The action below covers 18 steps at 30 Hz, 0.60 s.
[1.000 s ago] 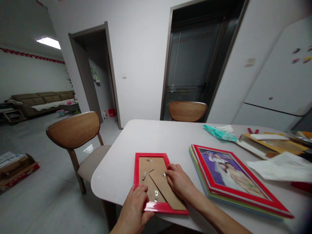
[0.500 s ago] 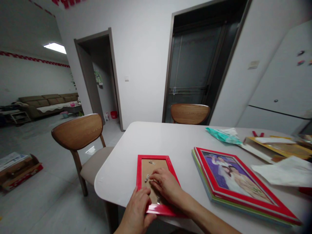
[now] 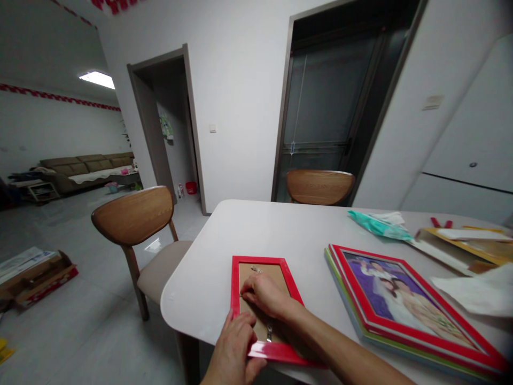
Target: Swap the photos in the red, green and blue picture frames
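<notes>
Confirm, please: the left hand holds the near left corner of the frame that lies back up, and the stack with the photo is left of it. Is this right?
Not quite: the head view shows the stack to the right of that frame. The rest is right.

This is a home, seen from its dining area: a white table point(image 3: 276, 230) has a wooden chair point(image 3: 134, 211) by its left side and a second chair point(image 3: 320, 187) at the far edge. Through the opening at left lies a living room with a long sofa point(image 3: 88, 167), a low coffee table point(image 3: 127, 180) and red trim point(image 3: 60, 97) along the wall top. What looks like a fridge point(image 3: 468, 152) stands at right.
</notes>
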Each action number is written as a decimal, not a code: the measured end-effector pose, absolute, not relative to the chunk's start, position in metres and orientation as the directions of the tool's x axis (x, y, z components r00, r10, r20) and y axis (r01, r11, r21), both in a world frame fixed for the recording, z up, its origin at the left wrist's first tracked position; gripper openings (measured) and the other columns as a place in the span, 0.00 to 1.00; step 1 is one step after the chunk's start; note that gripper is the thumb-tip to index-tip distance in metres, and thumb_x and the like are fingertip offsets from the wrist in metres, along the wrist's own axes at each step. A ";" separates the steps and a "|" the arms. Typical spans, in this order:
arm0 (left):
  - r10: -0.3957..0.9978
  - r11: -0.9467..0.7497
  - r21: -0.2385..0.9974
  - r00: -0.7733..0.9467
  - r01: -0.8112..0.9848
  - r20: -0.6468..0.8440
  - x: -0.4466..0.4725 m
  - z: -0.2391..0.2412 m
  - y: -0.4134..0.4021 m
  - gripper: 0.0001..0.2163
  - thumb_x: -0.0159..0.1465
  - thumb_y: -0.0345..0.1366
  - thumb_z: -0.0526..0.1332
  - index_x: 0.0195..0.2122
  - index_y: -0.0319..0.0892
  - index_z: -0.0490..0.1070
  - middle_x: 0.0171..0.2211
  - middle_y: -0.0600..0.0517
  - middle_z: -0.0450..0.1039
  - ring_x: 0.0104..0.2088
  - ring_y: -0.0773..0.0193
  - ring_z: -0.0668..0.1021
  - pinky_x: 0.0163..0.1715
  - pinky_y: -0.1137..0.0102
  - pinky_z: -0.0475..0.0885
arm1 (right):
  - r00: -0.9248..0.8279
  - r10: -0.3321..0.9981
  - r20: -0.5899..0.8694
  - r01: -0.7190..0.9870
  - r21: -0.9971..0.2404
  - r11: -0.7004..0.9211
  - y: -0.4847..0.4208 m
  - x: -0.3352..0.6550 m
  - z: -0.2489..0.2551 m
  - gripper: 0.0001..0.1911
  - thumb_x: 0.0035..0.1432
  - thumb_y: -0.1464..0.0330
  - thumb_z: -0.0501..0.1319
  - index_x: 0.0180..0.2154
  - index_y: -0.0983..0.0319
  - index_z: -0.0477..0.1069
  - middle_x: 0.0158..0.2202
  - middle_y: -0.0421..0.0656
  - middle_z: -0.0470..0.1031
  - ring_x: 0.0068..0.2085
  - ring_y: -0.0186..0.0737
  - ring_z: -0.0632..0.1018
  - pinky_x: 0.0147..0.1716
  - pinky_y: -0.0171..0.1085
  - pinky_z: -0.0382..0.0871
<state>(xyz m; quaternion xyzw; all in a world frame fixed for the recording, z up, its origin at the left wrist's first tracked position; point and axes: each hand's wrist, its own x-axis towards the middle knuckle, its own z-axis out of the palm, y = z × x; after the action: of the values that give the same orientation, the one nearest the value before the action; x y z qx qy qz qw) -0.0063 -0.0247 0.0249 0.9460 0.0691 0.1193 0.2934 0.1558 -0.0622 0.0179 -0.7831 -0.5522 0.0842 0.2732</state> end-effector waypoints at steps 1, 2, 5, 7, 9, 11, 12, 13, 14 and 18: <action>0.198 -0.817 0.573 0.963 0.058 0.185 -0.006 0.024 -0.025 0.12 0.44 0.23 0.61 0.31 0.38 0.65 0.46 0.41 0.66 0.49 0.53 0.66 0.52 0.51 0.53 | 0.381 0.909 0.171 0.816 -0.525 -0.243 -0.062 0.156 0.017 0.09 0.43 0.76 0.54 0.24 0.64 0.73 0.20 0.39 0.71 0.21 0.28 0.65 0.22 0.28 0.55; 0.193 -0.817 0.574 0.963 0.052 0.189 -0.006 0.024 -0.024 0.12 0.44 0.24 0.61 0.31 0.38 0.65 0.46 0.41 0.66 0.49 0.53 0.66 0.52 0.51 0.53 | 0.390 0.904 0.172 0.812 -0.527 -0.250 -0.061 0.157 0.016 0.09 0.43 0.76 0.54 0.24 0.64 0.73 0.20 0.39 0.71 0.21 0.29 0.65 0.22 0.29 0.55; 0.188 -0.813 0.581 0.960 0.033 0.209 -0.006 0.021 -0.024 0.12 0.44 0.24 0.61 0.31 0.40 0.65 0.47 0.42 0.65 0.49 0.52 0.66 0.52 0.50 0.53 | 0.429 0.886 0.177 0.800 -0.531 -0.281 -0.058 0.156 0.014 0.08 0.42 0.77 0.54 0.23 0.66 0.72 0.20 0.41 0.71 0.22 0.30 0.65 0.21 0.29 0.54; 0.191 -0.809 0.587 0.957 0.028 0.218 -0.006 0.020 -0.024 0.13 0.43 0.24 0.60 0.31 0.41 0.65 0.47 0.43 0.65 0.49 0.52 0.66 0.51 0.49 0.52 | 0.446 0.876 0.182 0.791 -0.538 -0.291 -0.056 0.154 0.015 0.07 0.42 0.77 0.54 0.23 0.66 0.71 0.20 0.41 0.71 0.21 0.30 0.66 0.21 0.30 0.54; 0.199 -0.802 0.596 0.956 0.034 0.214 -0.005 0.020 -0.024 0.13 0.43 0.23 0.61 0.30 0.41 0.65 0.47 0.43 0.65 0.49 0.52 0.66 0.51 0.49 0.52 | 0.452 0.872 0.188 0.783 -0.552 -0.287 -0.056 0.152 0.018 0.06 0.43 0.75 0.55 0.25 0.65 0.71 0.21 0.40 0.72 0.22 0.30 0.67 0.21 0.29 0.55; 0.210 -0.793 0.608 0.957 0.047 0.201 -0.004 0.021 -0.024 0.13 0.42 0.23 0.61 0.30 0.40 0.65 0.47 0.44 0.66 0.49 0.52 0.66 0.52 0.49 0.52 | 0.459 0.868 0.192 0.774 -0.565 -0.284 -0.057 0.152 0.022 0.06 0.44 0.73 0.56 0.27 0.64 0.71 0.23 0.39 0.73 0.24 0.30 0.69 0.22 0.28 0.57; 0.214 -0.788 0.613 0.957 0.051 0.197 -0.004 0.022 -0.024 0.13 0.42 0.23 0.61 0.30 0.40 0.65 0.47 0.44 0.66 0.49 0.52 0.66 0.52 0.50 0.52 | 0.469 0.862 0.192 0.768 -0.570 -0.291 -0.058 0.154 0.024 0.07 0.46 0.72 0.56 0.29 0.64 0.71 0.23 0.39 0.73 0.24 0.30 0.69 0.22 0.28 0.57; 0.215 -0.785 0.617 0.957 0.050 0.196 -0.004 0.022 -0.024 0.13 0.42 0.23 0.62 0.29 0.40 0.65 0.46 0.44 0.66 0.48 0.53 0.67 0.52 0.50 0.52 | 0.487 0.852 0.193 0.761 -0.572 -0.305 -0.060 0.156 0.025 0.08 0.47 0.72 0.55 0.30 0.64 0.71 0.24 0.39 0.73 0.25 0.30 0.70 0.23 0.28 0.58; 0.214 -0.783 0.620 0.957 0.047 0.198 -0.005 0.023 -0.024 0.13 0.42 0.23 0.62 0.30 0.40 0.65 0.46 0.44 0.66 0.48 0.53 0.67 0.52 0.51 0.52 | 0.512 0.837 0.195 0.752 -0.572 -0.327 -0.061 0.160 0.027 0.08 0.48 0.71 0.54 0.31 0.64 0.71 0.25 0.40 0.74 0.26 0.31 0.71 0.24 0.28 0.58; 0.217 -0.778 0.627 0.955 0.043 0.204 -0.005 0.024 -0.024 0.16 0.42 0.23 0.63 0.33 0.38 0.65 0.42 0.43 0.68 0.47 0.54 0.68 0.52 0.52 0.51 | 0.632 0.748 0.203 0.707 -0.546 -0.449 -0.064 0.181 0.028 0.09 0.49 0.69 0.54 0.30 0.64 0.71 0.29 0.44 0.75 0.30 0.35 0.72 0.28 0.31 0.59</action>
<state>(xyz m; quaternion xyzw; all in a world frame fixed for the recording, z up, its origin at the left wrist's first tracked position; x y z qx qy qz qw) -0.0055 -0.0243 0.0239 0.9333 0.0695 0.1334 0.3259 0.1811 -0.0638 0.0276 -0.8505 -0.4279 0.0335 0.3039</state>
